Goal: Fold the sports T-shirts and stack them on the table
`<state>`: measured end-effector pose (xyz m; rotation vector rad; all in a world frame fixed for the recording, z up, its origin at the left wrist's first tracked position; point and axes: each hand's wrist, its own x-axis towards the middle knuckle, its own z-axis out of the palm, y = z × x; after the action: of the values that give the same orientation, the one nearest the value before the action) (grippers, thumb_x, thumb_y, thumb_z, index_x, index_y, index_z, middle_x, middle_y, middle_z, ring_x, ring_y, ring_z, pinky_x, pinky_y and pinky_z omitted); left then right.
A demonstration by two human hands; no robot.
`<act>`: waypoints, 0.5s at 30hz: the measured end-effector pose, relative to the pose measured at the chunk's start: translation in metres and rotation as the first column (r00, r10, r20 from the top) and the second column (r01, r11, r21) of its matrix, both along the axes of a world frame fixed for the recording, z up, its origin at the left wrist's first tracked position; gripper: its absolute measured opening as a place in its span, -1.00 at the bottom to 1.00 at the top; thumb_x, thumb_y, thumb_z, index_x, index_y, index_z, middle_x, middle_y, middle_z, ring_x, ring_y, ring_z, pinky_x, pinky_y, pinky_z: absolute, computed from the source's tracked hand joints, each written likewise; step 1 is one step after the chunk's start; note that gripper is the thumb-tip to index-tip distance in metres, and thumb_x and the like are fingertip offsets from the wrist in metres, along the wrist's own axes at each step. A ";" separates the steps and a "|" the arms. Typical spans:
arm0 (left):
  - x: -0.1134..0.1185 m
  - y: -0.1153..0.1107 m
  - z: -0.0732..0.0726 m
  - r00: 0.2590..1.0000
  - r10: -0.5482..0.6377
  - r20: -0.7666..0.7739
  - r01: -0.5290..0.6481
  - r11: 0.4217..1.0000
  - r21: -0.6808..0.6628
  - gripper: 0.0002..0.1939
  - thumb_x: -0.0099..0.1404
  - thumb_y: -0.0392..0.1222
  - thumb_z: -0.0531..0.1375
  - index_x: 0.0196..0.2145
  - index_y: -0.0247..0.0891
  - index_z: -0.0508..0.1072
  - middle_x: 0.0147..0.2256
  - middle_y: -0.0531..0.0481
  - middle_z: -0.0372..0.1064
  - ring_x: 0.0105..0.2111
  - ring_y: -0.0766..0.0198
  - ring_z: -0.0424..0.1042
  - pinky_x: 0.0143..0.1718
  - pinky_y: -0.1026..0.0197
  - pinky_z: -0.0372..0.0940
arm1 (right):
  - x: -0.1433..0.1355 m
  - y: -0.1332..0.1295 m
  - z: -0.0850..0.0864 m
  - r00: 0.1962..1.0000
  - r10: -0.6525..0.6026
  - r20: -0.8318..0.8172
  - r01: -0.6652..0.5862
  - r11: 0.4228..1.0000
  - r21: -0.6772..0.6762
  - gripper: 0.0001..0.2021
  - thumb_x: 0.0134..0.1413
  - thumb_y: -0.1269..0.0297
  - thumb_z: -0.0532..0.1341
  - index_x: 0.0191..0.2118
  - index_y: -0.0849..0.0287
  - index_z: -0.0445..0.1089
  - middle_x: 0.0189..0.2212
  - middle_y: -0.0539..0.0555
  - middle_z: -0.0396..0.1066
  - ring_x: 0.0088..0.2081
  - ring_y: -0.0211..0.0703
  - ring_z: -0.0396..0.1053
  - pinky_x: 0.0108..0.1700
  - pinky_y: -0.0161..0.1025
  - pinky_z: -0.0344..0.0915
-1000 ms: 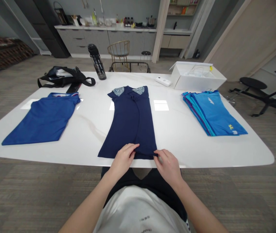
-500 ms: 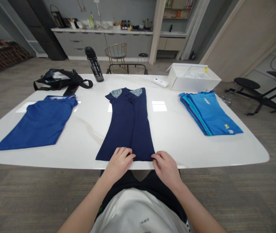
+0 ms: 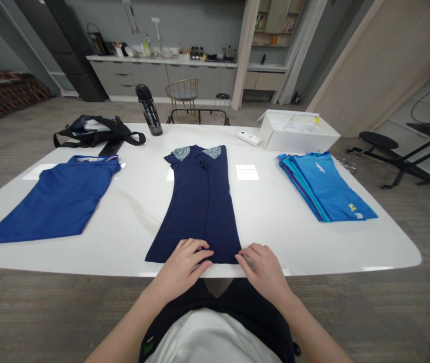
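A navy blue short-sleeved shirt, with pale patterned patches at its shoulders, lies folded lengthwise in front of me, its hem near the table's front edge. My left hand rests on the hem around its middle, thumb and fingers apart. At the lower right corner of the shirt is my right hand, its fingers loosely curved with a gap behind the thumb; no cloth shows in its grip. The hem lies flat between both hands.
A folded blue shirt lies to the left, and a stack of bright blue clothes to the right. Farther back on the white table are a black bag, a dark bottle, a white remote-like device and a white box.
Both hands have loosened from their pinch on the hem, the left more clearly. The shirt stays in place on the table, while the whole view has tilted up slightly.
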<state>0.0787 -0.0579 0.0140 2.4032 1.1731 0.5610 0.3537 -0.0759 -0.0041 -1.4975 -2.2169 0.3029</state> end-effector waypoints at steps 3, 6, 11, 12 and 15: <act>-0.004 0.032 0.005 1.000 0.003 0.002 -0.003 1.000 -0.010 -0.74 0.49 -0.14 0.10 0.03 -0.06 0.52 0.01 -0.04 0.43 0.00 0.17 0.41 0.07 0.05 0.27 | 0.000 0.036 0.007 0.999 0.006 0.037 -0.005 0.999 -0.039 -0.81 0.39 0.20 0.14 -0.15 0.09 0.50 -0.29 0.04 0.48 -0.29 -0.14 0.44 -0.17 -0.16 0.27; -0.004 0.075 0.003 0.999 0.012 -0.032 -0.012 1.000 0.000 -0.74 0.47 -0.15 0.11 0.02 -0.08 0.52 0.02 -0.05 0.43 0.01 0.17 0.42 0.09 0.07 0.29 | -0.006 0.085 0.014 0.998 0.018 0.058 -0.016 0.999 -0.042 -0.77 0.36 0.17 0.17 0.02 0.05 0.47 -0.24 0.04 0.49 -0.26 -0.15 0.48 -0.19 -0.21 0.31; 0.001 0.133 -0.007 0.987 0.075 -0.139 -0.064 0.994 0.083 -0.69 0.41 -0.20 0.15 0.07 -0.10 0.49 0.17 -0.14 0.33 0.14 0.04 0.34 0.09 -0.05 0.32 | -0.012 0.154 0.018 0.979 0.081 0.185 -0.062 0.992 -0.105 -0.76 0.32 0.15 0.21 -0.03 0.04 0.58 -0.27 0.10 0.54 -0.29 -0.09 0.51 -0.25 -0.23 0.32; 0.001 0.142 -0.010 0.987 0.085 -0.139 -0.072 0.993 0.095 -0.68 0.40 -0.21 0.16 0.08 -0.10 0.48 0.21 -0.15 0.28 0.18 0.02 0.31 0.09 -0.07 0.33 | -0.010 0.162 0.019 0.977 0.118 0.175 -0.091 0.984 -0.152 -0.77 0.32 0.14 0.21 -0.09 0.02 0.60 -0.31 0.08 0.55 -0.32 -0.10 0.51 -0.28 -0.24 0.31; -0.006 0.170 -0.017 0.988 0.099 -0.121 -0.090 0.992 0.084 -0.67 0.38 -0.21 0.17 0.08 -0.09 0.47 0.24 -0.15 0.25 0.19 0.00 0.31 0.10 -0.11 0.34 | -0.002 0.180 0.021 0.983 0.175 0.057 -0.155 0.954 -0.257 -0.76 0.30 0.09 0.22 -0.06 -0.04 0.60 -0.42 0.01 0.54 -0.39 -0.15 0.48 -0.35 -0.28 0.27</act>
<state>0.0724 0.1120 -0.0033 2.4903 1.3473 0.5000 0.3520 0.1043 0.0168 -1.4726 -2.4473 0.6090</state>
